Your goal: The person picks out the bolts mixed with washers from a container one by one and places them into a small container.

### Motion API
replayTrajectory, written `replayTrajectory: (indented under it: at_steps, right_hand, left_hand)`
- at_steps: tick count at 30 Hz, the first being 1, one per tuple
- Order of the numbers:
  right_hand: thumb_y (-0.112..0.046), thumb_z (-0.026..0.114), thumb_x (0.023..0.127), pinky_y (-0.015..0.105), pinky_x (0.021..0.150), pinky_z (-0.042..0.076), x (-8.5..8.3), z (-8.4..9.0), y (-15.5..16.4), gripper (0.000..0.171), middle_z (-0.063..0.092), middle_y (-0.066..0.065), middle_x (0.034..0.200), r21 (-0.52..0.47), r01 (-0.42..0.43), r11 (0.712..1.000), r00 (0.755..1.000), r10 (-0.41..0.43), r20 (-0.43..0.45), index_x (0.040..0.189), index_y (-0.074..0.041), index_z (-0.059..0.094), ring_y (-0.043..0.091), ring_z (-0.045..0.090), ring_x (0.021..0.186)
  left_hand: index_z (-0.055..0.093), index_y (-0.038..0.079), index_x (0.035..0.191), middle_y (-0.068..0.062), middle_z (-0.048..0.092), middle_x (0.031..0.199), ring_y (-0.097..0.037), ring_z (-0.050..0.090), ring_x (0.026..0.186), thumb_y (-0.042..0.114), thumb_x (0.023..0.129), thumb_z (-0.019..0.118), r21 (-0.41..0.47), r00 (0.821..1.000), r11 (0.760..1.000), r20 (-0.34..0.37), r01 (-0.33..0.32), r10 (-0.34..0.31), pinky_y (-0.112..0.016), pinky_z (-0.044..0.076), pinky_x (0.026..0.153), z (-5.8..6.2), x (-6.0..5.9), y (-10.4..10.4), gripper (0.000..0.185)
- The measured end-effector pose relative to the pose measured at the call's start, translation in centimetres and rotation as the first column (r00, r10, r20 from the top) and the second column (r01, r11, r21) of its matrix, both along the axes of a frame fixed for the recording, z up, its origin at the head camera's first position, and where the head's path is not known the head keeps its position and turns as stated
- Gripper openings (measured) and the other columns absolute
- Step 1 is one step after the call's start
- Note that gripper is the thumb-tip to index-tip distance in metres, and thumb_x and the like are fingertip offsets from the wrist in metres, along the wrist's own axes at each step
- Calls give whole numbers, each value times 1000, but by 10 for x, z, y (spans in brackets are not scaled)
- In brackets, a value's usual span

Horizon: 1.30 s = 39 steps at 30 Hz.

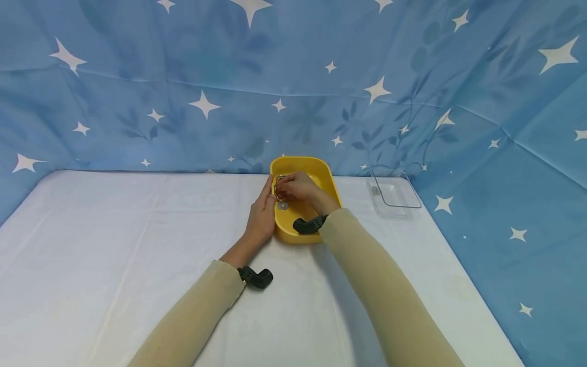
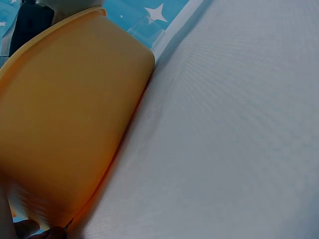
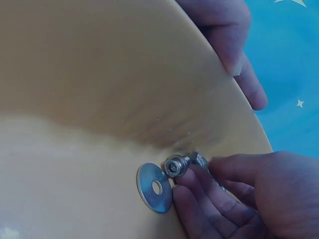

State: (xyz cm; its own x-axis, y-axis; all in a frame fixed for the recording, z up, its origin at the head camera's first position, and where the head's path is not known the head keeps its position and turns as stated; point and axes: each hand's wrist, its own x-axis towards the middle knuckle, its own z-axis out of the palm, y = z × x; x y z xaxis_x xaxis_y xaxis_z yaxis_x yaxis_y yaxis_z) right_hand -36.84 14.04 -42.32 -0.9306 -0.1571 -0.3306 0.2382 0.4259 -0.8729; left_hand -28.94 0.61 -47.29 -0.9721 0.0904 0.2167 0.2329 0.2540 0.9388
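Note:
A yellow plastic tub (image 1: 327, 178) stands near the table's back edge. My left hand (image 1: 261, 216) holds its left side, thumb at the rim and fingers along the outer wall. Inside the tub, my right hand (image 1: 300, 187) has its fingers (image 3: 197, 199) curled in at the left wall. Thumb and fingertips close around small metal hardware, including a socket-head bolt (image 3: 175, 166) and a second bolt (image 3: 198, 159) beside it. The fingers partly hide more metal pieces. A large flat washer (image 3: 155, 187) leans right next to the fingertips.
A clear plastic box (image 1: 394, 196) with a small metal piece inside stands to the right of the tub. White cloth (image 1: 137, 265) covers the table. A blue star-patterned curtain (image 1: 293, 76) hangs behind and to the right.

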Motion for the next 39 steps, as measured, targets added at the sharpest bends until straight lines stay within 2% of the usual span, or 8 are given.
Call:
replayTrajectory:
  at_steps: [5, 10, 15, 22, 26, 33, 39]
  right_hand:
    - [-15, 62, 99, 32, 83, 62, -1, -1, -1, 24, 71, 10, 92, 15, 74, 997, 997, -74, -11, 113, 2, 72, 14, 68, 75]
    - [-13, 64, 97, 31, 83, 62, 0, 0, -1, 25, 71, 8, 88, 29, 146, 989, 989, -145, -43, 113, 3, 73, 12, 69, 74]
    - [-12, 63, 98, 34, 89, 61, 0, 1, -2, 26, 74, 14, 99, -1, 145, 989, 989, -145, -27, 115, 4, 73, 14, 70, 79]
    - [-11, 62, 99, 34, 94, 59, -3, -1, -4, 27, 73, 19, 120, 1, 114, 994, 993, -114, -12, 121, 2, 72, 23, 73, 101]
    - [-11, 61, 100, 34, 95, 58, -5, -3, -4, 28, 71, 18, 122, -2, 99, 995, 995, -99, 0, 123, 1, 71, 26, 72, 109]
    - [-11, 61, 100, 35, 98, 57, -6, -4, -5, 26, 70, 16, 122, -29, 114, 993, 993, -113, 38, 123, -2, 69, 26, 71, 111]
    - [-9, 62, 98, 35, 99, 57, -4, -2, -5, 28, 69, 15, 123, -43, 117, 992, 993, -116, 35, 125, -3, 69, 25, 71, 110]
  left_hand:
    - [22, 24, 163, 2, 28, 167, -20, 34, 152, 27, 105, 26, -3, 1000, 1000, 0, -1, 1, -43, 32, 123, 0, 0, 1, 58]
    - [20, 25, 163, 3, 27, 168, -17, 31, 153, 28, 106, 25, -9, 1000, 1000, 2, 3, -3, -41, 29, 125, 0, 0, 2, 58]
    - [21, 27, 163, 3, 28, 167, -19, 35, 151, 27, 106, 26, -9, 1000, 1000, -1, 2, -2, -42, 31, 124, 1, 0, 2, 58]
    - [21, 28, 163, 3, 27, 168, -19, 37, 150, 27, 105, 26, -9, 1000, 1000, 8, -3, 3, -42, 32, 124, 2, 0, 1, 58]
    - [20, 30, 163, 4, 26, 168, -19, 35, 151, 28, 105, 25, -7, 1000, 1000, 19, 1, -1, -41, 30, 125, 1, 0, 0, 58]
    - [20, 27, 163, 2, 27, 168, -22, 40, 148, 28, 106, 26, -8, 1000, 1000, 11, 1, -1, -43, 32, 124, 0, 0, 0, 58]
    - [19, 27, 163, 3, 26, 168, -18, 31, 153, 28, 106, 25, -4, 1000, 1000, 4, 7, -7, -41, 27, 126, 0, -1, -1, 58]
